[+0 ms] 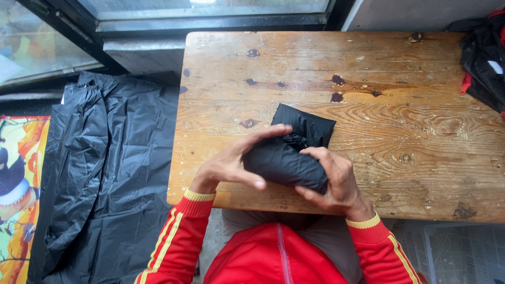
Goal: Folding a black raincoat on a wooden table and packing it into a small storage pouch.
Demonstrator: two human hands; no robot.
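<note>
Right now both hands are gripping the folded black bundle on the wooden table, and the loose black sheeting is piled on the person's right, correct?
Not quite. Both hands, left hand and right hand, do grip the black bundle on the wooden table, but the head view shows the loose black sheeting on the person's left.

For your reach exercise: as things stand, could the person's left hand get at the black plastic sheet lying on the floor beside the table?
Probably yes. The left hand is on the folded black bundle at the table edge, and the black plastic sheet lies on that same side with nothing between, though the hand would have to let go first.
</note>
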